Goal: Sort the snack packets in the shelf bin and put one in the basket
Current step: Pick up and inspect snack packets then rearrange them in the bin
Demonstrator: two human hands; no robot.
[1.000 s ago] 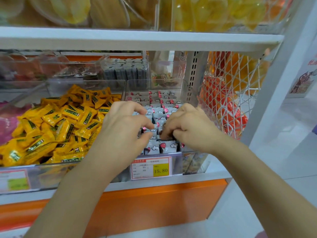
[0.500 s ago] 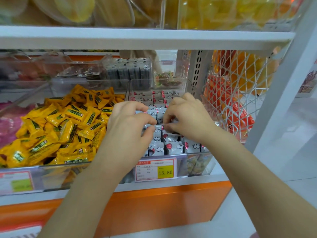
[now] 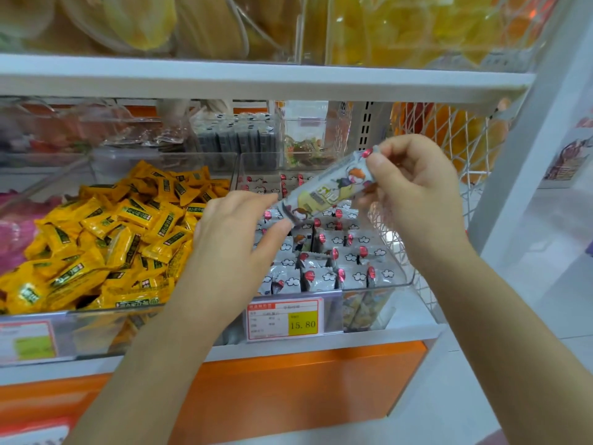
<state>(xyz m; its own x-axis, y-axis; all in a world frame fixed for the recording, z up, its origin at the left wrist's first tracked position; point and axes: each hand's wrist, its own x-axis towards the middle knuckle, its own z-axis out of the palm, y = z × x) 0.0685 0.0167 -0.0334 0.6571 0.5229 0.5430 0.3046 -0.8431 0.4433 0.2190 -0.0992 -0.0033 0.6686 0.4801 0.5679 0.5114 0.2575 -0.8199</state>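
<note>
The right hand (image 3: 414, 194) is pinching the upper end of a white snack packet (image 3: 327, 191) between thumb and curled fingers, while the left hand (image 3: 237, 248) is pinching its lower end. The packet is slanting up to the right above the clear shelf bin (image 3: 385, 285), where more white packets (image 3: 324, 274) with red spots and cloud shapes are standing in rows. The left forearm is hiding the bin's front left corner. A heap of yellow packets (image 3: 106, 239) is filling the neighbouring bin. A white wire mesh basket (image 3: 449, 149) is hanging just beside the bin on the right. The price tag (image 3: 284, 319) is showing "15.80"; the held packet's print, beside a cartoon figure, is too blurred to read.
</note>
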